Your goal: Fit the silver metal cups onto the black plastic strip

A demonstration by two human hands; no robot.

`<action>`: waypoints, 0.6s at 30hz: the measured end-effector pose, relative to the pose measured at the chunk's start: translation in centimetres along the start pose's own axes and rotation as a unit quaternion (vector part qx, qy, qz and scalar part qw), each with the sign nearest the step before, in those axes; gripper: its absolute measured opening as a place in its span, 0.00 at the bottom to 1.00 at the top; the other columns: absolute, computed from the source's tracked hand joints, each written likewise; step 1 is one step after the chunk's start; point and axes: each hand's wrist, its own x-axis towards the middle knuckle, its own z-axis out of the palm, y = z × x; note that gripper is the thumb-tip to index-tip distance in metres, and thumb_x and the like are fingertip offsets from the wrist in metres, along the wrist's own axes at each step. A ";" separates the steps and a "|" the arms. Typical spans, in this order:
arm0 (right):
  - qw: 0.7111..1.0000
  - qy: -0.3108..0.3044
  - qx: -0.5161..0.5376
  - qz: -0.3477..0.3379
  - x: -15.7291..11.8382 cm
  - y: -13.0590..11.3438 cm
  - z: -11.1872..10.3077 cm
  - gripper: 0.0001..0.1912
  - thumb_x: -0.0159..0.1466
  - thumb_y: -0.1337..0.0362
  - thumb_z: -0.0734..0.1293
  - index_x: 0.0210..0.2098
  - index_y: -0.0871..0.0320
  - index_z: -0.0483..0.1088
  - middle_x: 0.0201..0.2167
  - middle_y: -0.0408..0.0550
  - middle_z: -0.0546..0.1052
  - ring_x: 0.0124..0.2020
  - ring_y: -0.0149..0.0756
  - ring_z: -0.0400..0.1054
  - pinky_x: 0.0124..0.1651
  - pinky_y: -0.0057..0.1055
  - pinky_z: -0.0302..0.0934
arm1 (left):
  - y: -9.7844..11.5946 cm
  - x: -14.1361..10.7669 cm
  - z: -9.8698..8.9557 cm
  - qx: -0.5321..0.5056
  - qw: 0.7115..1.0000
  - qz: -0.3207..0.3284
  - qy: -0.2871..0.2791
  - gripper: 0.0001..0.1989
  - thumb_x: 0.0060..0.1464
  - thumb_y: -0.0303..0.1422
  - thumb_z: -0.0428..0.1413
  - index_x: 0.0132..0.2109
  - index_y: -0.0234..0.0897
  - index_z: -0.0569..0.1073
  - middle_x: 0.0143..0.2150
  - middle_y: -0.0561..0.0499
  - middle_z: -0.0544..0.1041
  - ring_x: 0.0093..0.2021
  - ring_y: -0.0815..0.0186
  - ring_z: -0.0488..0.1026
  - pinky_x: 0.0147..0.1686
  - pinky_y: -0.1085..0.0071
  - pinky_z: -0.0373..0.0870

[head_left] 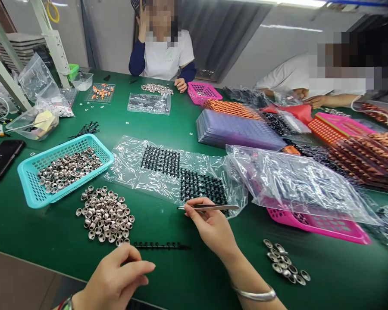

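Note:
My right hand (213,228) is closed around a pair of metal tweezers (218,207) near the table's middle, the tips pointing left. My left hand (116,275) is at the front edge with half-bent fingers apart, and nothing shows in them. Just beyond it lies a thin black strip with small knobs (161,246). A pile of silver ring-like metal parts (106,215) is behind that hand, touching or nearly touching the strip's left end. Black knobbed strips (202,187) lie in rows on a clear plastic bag (129,172) beyond my right hand.
A turquoise basket (27,189) of metal parts stands at left, near a black phone (3,161). At right are a pink basket (339,228) under clear bags, a stack of clear trays (236,129) and a small group of metal parts (284,262). Two people (168,58) sit opposite.

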 end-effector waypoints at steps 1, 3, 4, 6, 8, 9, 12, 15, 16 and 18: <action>1.000 -0.002 0.002 -0.001 0.0 0.2 -0.1 0.32 0.58 0.30 0.72 0.35 0.55 0.74 0.28 0.48 0.80 0.28 0.40 0.77 0.32 0.36 0.72 | -0.3 -0.5 -0.3 0.000 1.000 -0.004 0.013 0.18 0.70 0.21 0.50 0.58 0.42 0.76 0.40 0.49 0.74 0.34 0.68 0.76 0.33 0.79 0.79; 1.000 -0.008 0.004 -0.004 -0.1 0.5 -0.3 0.32 0.58 0.30 0.72 0.36 0.54 0.74 0.28 0.47 0.80 0.28 0.39 0.76 0.31 0.35 0.71 | -0.8 -1.1 -0.7 -0.001 0.999 -0.015 0.031 0.19 0.69 0.20 0.50 0.58 0.44 0.76 0.40 0.50 0.74 0.34 0.69 0.76 0.34 0.79 0.78; 1.000 -0.013 0.005 -0.006 -0.1 0.6 -0.4 0.32 0.58 0.30 0.72 0.36 0.54 0.74 0.28 0.47 0.80 0.28 0.39 0.75 0.31 0.35 0.71 | -1.0 -1.2 -0.9 -0.003 0.999 -0.020 0.033 0.19 0.68 0.19 0.51 0.57 0.44 0.76 0.39 0.50 0.74 0.34 0.69 0.76 0.34 0.79 0.78; 1.000 -0.023 0.003 -0.013 -0.2 0.6 -0.5 0.31 0.58 0.31 0.72 0.36 0.54 0.75 0.30 0.47 0.80 0.28 0.38 0.74 0.31 0.34 0.70 | -1.2 -1.3 -1.1 -0.010 0.999 -0.027 0.029 0.20 0.67 0.18 0.51 0.56 0.44 0.76 0.39 0.51 0.74 0.34 0.69 0.76 0.35 0.80 0.78; 0.999 -0.030 0.002 -0.021 -0.1 0.7 -0.6 0.30 0.59 0.33 0.72 0.36 0.54 0.75 0.30 0.48 0.80 0.28 0.38 0.74 0.30 0.33 0.69 | -1.2 -1.4 -1.1 -0.017 0.999 -0.031 0.026 0.20 0.66 0.17 0.51 0.56 0.44 0.76 0.40 0.51 0.74 0.35 0.70 0.76 0.36 0.80 0.78; 0.999 -0.032 0.001 -0.026 -0.1 0.7 -0.7 0.29 0.60 0.33 0.72 0.36 0.54 0.75 0.29 0.47 0.79 0.28 0.38 0.74 0.30 0.33 0.69 | -1.3 -1.4 -1.0 -0.018 0.999 -0.034 0.024 0.20 0.66 0.17 0.50 0.56 0.44 0.76 0.40 0.51 0.74 0.35 0.69 0.76 0.36 0.80 0.78; 0.998 -0.035 0.002 -0.046 -0.2 0.8 -0.7 0.27 0.63 0.36 0.71 0.36 0.54 0.74 0.28 0.47 0.79 0.26 0.37 0.73 0.27 0.32 0.68 | -1.4 -1.7 -0.6 -0.018 0.999 -0.038 0.026 0.19 0.68 0.18 0.50 0.56 0.44 0.76 0.40 0.50 0.74 0.36 0.69 0.76 0.36 0.79 0.77; 0.996 -0.036 0.002 -0.080 -0.4 0.8 -0.9 0.22 0.66 0.41 0.71 0.38 0.54 0.74 0.30 0.46 0.79 0.26 0.36 0.73 0.27 0.30 0.68 | -1.6 -1.9 -0.4 -0.010 0.999 -0.042 0.027 0.18 0.69 0.19 0.50 0.55 0.43 0.76 0.40 0.50 0.74 0.36 0.69 0.76 0.36 0.79 0.77; 0.995 -0.037 0.001 -0.096 -0.6 0.8 -1.0 0.20 0.67 0.43 0.71 0.38 0.54 0.74 0.31 0.47 0.79 0.28 0.36 0.75 0.28 0.30 0.70 | -1.6 -1.8 -0.4 -0.009 0.999 -0.040 0.028 0.17 0.69 0.19 0.50 0.55 0.43 0.76 0.40 0.50 0.74 0.36 0.69 0.76 0.36 0.79 0.77; 0.990 -0.044 -0.002 -0.135 -0.9 0.6 -1.2 0.15 0.69 0.48 0.71 0.38 0.53 0.75 0.33 0.47 0.80 0.32 0.36 0.77 0.33 0.30 0.72 | -1.5 -1.5 -0.5 -0.014 0.999 -0.032 0.030 0.17 0.70 0.19 0.50 0.55 0.41 0.76 0.39 0.50 0.73 0.35 0.69 0.76 0.35 0.80 0.77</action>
